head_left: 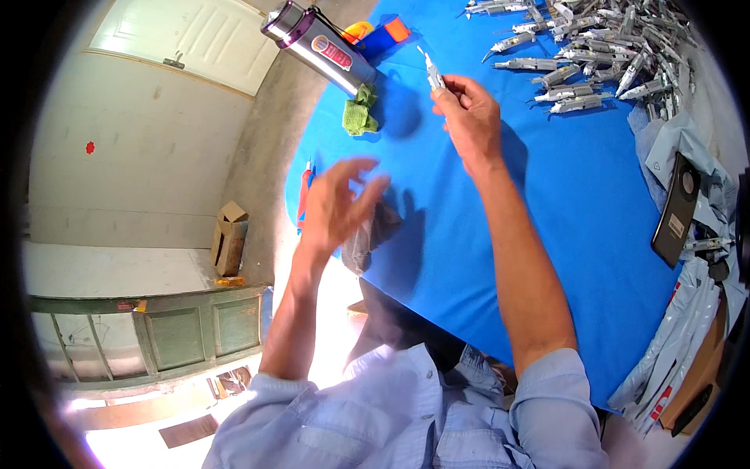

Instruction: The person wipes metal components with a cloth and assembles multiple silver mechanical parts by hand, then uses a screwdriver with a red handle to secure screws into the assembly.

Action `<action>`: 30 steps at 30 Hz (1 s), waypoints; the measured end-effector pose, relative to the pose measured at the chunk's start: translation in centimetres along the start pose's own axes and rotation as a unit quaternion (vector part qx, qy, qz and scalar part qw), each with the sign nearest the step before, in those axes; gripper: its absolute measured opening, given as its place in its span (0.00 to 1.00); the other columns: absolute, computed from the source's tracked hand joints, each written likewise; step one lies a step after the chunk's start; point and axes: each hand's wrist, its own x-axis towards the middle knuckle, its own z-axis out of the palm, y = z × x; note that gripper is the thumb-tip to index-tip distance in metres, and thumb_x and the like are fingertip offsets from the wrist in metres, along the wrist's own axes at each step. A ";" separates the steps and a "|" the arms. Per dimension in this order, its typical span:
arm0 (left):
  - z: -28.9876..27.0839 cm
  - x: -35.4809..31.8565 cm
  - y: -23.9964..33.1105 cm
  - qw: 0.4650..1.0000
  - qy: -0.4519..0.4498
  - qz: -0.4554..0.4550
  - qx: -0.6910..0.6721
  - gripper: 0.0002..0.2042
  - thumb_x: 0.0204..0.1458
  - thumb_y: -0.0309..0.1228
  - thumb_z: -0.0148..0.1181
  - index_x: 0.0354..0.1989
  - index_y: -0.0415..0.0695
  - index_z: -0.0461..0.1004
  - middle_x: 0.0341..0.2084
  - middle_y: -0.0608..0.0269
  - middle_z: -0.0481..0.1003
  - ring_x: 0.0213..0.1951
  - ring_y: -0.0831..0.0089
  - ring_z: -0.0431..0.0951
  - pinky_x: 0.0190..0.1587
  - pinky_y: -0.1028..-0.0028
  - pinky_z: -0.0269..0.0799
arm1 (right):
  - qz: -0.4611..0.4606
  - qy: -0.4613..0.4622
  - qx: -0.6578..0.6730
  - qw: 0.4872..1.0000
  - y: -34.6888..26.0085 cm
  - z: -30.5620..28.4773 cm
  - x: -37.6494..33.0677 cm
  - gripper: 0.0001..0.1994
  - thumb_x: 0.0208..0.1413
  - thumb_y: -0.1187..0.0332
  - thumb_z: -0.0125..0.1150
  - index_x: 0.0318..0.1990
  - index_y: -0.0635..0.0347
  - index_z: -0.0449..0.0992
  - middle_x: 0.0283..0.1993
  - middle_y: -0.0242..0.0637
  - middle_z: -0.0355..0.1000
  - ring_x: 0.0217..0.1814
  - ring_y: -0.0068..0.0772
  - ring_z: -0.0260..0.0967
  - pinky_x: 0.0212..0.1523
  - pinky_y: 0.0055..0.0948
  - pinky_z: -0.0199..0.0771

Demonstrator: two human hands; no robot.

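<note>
Above the blue-covered table, my right hand (471,117) pinches a slim grey-white part (434,76) with a thin pointed tip aimed up and away from me. What kind of part it is, I cannot make out. My left hand (340,205) hovers at the table's left side, slightly blurred, fingers apart and holding nothing. A dark grey cloth (371,237) lies just beside and below it. To its left, partly hidden, is a red-handled tool (304,191). Many similar slim grey parts (598,55) are heaped at the far right.
A steel flask (324,48) stands at the far left of the table, with a crumpled green cloth (359,113) at its base. Behind it sits a blue and orange object (384,37). A dark phone (676,209) and plastic bags (676,328) lie along the right edge.
</note>
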 end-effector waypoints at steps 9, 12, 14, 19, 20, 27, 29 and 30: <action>2.8 -11.6 -1.6 0.985 0.135 -0.002 0.108 0.15 0.52 0.22 0.71 0.49 0.42 0.82 0.45 0.50 0.81 0.47 0.51 0.82 0.49 0.59 0.80 | -0.098 -0.083 -0.225 0.966 1.5 1.6 -1.6 0.15 0.60 0.63 0.64 0.47 0.64 0.83 0.36 0.43 0.82 0.37 0.36 0.81 0.41 0.36 0.78; 4.2 -11.0 -2.7 0.983 0.172 -0.009 0.058 0.13 0.52 0.22 0.70 0.46 0.41 0.81 0.44 0.50 0.80 0.45 0.51 0.82 0.47 0.58 0.80 | -0.096 -0.132 -0.272 0.948 0.9 1.7 -2.5 0.14 0.61 0.62 0.63 0.48 0.62 0.83 0.38 0.47 0.82 0.39 0.46 0.81 0.43 0.39 0.78; 4.0 -11.0 -3.1 0.979 0.195 -0.003 0.055 0.12 0.51 0.22 0.70 0.45 0.40 0.80 0.45 0.51 0.80 0.45 0.50 0.82 0.47 0.59 0.80 | -0.118 -0.151 -0.308 0.932 1.0 2.1 -3.2 0.13 0.63 0.63 0.62 0.49 0.60 0.83 0.38 0.48 0.82 0.40 0.51 0.80 0.44 0.41 0.78; 4.4 -10.4 -3.4 0.974 0.226 0.014 0.006 0.12 0.50 0.23 0.70 0.43 0.39 0.79 0.46 0.51 0.79 0.45 0.50 0.82 0.47 0.59 0.80 | -0.146 -0.162 -0.325 0.920 1.7 1.2 -3.0 0.15 0.67 0.64 0.61 0.53 0.65 0.81 0.38 0.39 0.82 0.37 0.28 0.78 0.40 0.30 0.77; 4.6 -10.5 -3.7 0.972 0.235 0.015 -0.001 0.12 0.50 0.23 0.70 0.43 0.39 0.79 0.46 0.51 0.79 0.44 0.50 0.82 0.47 0.59 0.80 | -0.164 -0.159 -0.327 0.917 2.0 1.1 -3.2 0.15 0.67 0.64 0.61 0.53 0.65 0.81 0.39 0.39 0.83 0.38 0.28 0.78 0.41 0.30 0.77; 6.1 -10.0 -4.7 0.962 0.261 -0.009 -0.076 0.10 0.52 0.22 0.67 0.42 0.39 0.78 0.43 0.49 0.79 0.44 0.48 0.81 0.47 0.57 0.79 | -0.193 -0.075 -0.344 0.916 2.9 0.7 -3.3 0.13 0.69 0.67 0.61 0.54 0.65 0.81 0.40 0.38 0.83 0.39 0.27 0.78 0.41 0.29 0.77; 5.7 -9.8 -5.0 0.955 0.276 0.008 -0.109 0.09 0.53 0.21 0.65 0.42 0.38 0.78 0.42 0.47 0.79 0.41 0.48 0.81 0.45 0.58 0.78 | -0.145 -0.066 -0.328 0.931 1.7 1.5 -4.7 0.13 0.68 0.65 0.62 0.53 0.64 0.81 0.39 0.41 0.82 0.38 0.31 0.78 0.41 0.31 0.77; 5.8 -9.7 -5.3 0.954 0.273 0.006 -0.126 0.08 0.53 0.21 0.64 0.42 0.38 0.78 0.42 0.47 0.79 0.41 0.48 0.81 0.44 0.59 0.78 | -0.118 -0.059 -0.308 0.942 1.0 1.7 -5.7 0.13 0.68 0.64 0.62 0.53 0.63 0.81 0.39 0.45 0.81 0.38 0.35 0.79 0.41 0.33 0.77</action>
